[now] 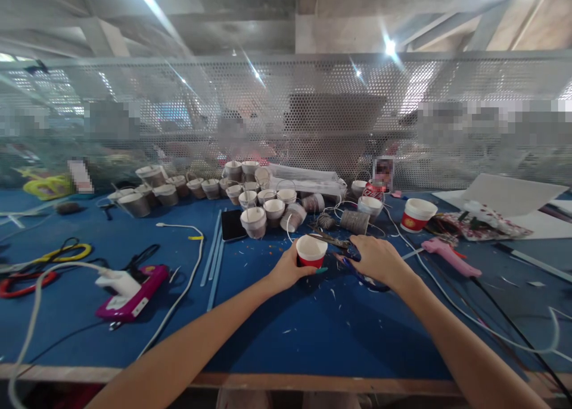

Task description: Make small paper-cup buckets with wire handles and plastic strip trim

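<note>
My left hand [288, 270] is wrapped round a red and white paper cup [311, 248], held upright above the blue table. In my right hand [378, 258] is a pair of scissors [333, 239] with dark blue handles, its blades pointing left at the cup's rim. Whether the blades touch the rim I cannot tell. Just behind the cup lie a spool of grey cord [354, 222] and a small ball of cord [325, 220]. Several grey cord-wrapped cups with handles, one of them a cup [254, 223], stand grouped behind my left hand.
A pink glue gun [451, 259] and another red and white cup [417, 216] are on the right. Left are a magenta power strip [134, 296], glue sticks [214, 257], a black phone [233, 225] and large scissors [44, 260]. White cables cross the table. A perforated screen [250, 111] stands behind.
</note>
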Demonstrator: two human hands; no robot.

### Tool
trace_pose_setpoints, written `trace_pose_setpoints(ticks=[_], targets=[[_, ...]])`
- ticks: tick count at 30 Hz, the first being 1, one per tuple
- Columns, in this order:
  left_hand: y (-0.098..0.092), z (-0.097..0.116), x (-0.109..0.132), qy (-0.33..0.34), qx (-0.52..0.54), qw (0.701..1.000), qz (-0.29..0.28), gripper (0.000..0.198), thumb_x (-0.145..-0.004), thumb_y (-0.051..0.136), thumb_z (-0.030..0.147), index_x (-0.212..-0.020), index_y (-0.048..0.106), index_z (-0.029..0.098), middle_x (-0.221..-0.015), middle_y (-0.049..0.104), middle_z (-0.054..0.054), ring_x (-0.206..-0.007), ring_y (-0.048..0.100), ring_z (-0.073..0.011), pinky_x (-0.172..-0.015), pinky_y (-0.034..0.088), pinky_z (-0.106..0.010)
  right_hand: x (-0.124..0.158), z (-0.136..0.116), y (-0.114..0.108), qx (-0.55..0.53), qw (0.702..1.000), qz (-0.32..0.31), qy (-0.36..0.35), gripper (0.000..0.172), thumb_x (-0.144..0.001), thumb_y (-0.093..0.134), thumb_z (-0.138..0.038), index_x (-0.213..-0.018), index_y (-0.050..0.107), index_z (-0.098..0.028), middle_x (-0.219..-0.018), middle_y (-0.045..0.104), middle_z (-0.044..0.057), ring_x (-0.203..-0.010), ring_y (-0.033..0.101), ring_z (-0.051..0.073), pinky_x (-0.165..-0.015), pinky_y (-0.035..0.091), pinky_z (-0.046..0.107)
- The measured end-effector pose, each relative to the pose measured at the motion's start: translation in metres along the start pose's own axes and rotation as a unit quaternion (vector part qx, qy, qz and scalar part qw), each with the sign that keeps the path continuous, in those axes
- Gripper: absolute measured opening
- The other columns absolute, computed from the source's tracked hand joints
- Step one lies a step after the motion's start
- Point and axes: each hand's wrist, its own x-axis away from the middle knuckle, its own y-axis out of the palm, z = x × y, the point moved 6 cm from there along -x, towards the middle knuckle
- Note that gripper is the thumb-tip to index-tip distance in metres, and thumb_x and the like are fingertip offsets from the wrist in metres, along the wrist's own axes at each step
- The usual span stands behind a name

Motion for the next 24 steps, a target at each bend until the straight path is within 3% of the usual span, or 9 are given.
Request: trace_pose_setpoints(ticks=[11,24], targets=[[-0.009,0.001,-0.007,0.033,-0.014,0.998,-0.059,0.068,-0.06,0.074,0.026,-0.121,0.045,0.016,-0.115,0.058,-0.008,-0.104,0.053,-0.0226,-0.094,0.038,-0.038,-0.012,-0.001,-0.005,0.025,0.998,-0.009,-0.051,0.051,-0.083,0.03,-0.057,-0.092,0.057,-0.015,-0.089,0.065,0.012,-0.081,0.062,0.025,-0.064,0.041,0.031],[-0.008,-0.002,-0.011,0.051,0.008,0.995,-0.09,0.068,-0.062,0.073,0.03,-0.122,0.044,0.014,-0.116,0.057,-0.011,-0.105,0.053,-0.0236,-0.093,0.039,-0.037,-0.011,0.003,-0.002,0.001,0.999,-0.028,-0.029,0.053,-0.081,0.03,-0.061,-0.089,0.059,-0.017,-0.085,0.066,0.011,-0.079,0.063,0.024,-0.063,0.041,0.03]])
